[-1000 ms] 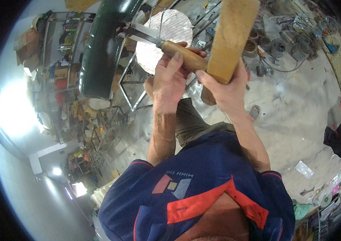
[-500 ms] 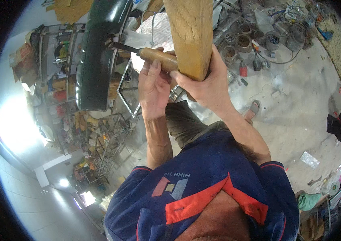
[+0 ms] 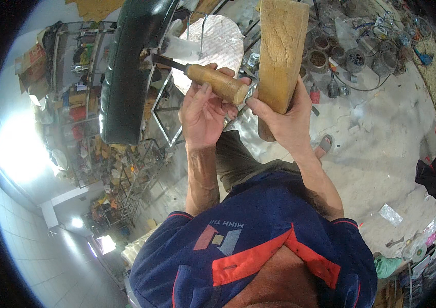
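Observation:
My left hand (image 3: 203, 110) grips the round wooden handle of a chisel (image 3: 217, 82), whose dark metal shaft points left into the edge of a black padded seat (image 3: 128, 72). My right hand (image 3: 285, 118) holds a thick wooden block (image 3: 281, 49) upright like a mallet. Its lower end sits just right of the chisel's butt. A round silvery plate (image 3: 218, 43) lies behind the tool.
A metal frame (image 3: 164, 110) runs under the seat. Small pots and cans (image 3: 338, 54) stand on the concrete floor at upper right, with cables and a red bottle (image 3: 314, 94). Cluttered shelves (image 3: 72, 87) line the left. A sandalled foot (image 3: 325, 143) shows below my right hand.
The wooden block has shifted right and swung nearer the chisel's butt. The view has tilted, so the seat, chisel and hands sit lower in the picture than a second ago.

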The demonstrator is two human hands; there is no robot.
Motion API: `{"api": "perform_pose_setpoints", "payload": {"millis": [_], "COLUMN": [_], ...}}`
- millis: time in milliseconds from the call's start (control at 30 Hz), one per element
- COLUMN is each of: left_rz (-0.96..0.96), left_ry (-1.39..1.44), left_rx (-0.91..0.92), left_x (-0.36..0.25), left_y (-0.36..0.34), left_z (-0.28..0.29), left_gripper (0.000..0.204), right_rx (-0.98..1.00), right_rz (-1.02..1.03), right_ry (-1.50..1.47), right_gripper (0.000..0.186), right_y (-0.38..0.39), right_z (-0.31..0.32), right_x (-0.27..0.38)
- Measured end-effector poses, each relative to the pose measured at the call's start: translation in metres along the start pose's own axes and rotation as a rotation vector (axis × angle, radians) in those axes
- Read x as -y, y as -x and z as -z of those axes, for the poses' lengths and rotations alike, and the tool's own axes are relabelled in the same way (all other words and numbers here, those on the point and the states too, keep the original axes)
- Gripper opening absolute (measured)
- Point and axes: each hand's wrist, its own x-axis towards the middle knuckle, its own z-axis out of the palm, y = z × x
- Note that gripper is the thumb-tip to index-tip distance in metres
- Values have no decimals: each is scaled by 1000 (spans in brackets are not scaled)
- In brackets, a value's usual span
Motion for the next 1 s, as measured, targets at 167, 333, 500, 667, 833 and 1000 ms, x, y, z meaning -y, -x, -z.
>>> {"api": "perform_pose_setpoints", "payload": {"millis": [167, 333, 500, 667, 833, 1000], "left_rz": [-52, -141, -15, -9, -64, -73], "left_ry": [-57, -178, 228, 423, 445, 594], "left_rx": [-15, -241, 4, 35, 76, 50], "left_x": [-3, -17, -48, -50, -57, -67], "left_y": [-7, -26, -45, -43, -40, -48], "left_z": [-1, 11, 60, 42, 46, 53], "left_gripper": [50, 50, 49, 48, 45, 42], "right_rx": [-7, -17, -3, -19, 81, 109], "right_rz": [-59, -69, -93, -62, 86, 113], "right_ry": [4, 9, 31, 24, 165, 56], "right_gripper": [71, 70, 66, 62, 61, 58], "right_y": [-6, -9, -7, -4, 2, 8], "right_z": [10, 13, 14, 12, 7, -14], "right_x": [-8, -8, -3, 1, 16, 13]}}
